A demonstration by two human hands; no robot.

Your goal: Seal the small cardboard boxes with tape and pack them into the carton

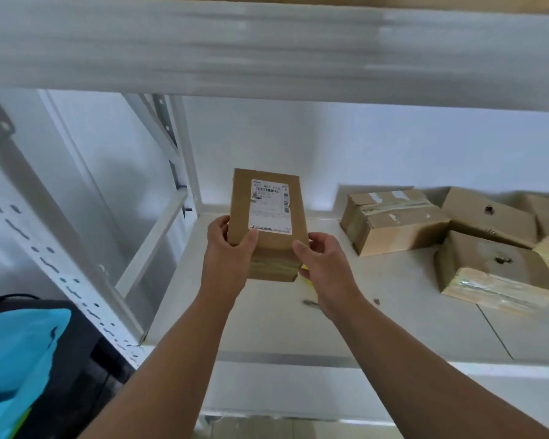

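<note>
Over the left end of a white shelf board (298, 331) we hold a small box (276, 248) between both hands. Our left hand (227, 251) grips its near left corner, thumb laid on the top face and fingers curled round the side. Our right hand (325, 267) grips the near right corner, thumb tip against the top edge. The small box is brown cardboard, its long side pointing away from us, with a white printed label (270, 206) on the upper face and clear tape across the near end. We cannot tell whether it touches the board. A yellow scrap (306, 275) shows just under our right hand. Well to the right on the same board lie more brown boxes: a taped box (393, 223) nearest us, then a far holed box (488, 213) and a near holed box (495, 270). Overhead runs a white beam (267, 49), a perforated post (45, 248) slants up at left, and a blue bag (13, 359) sits low at left.
</note>
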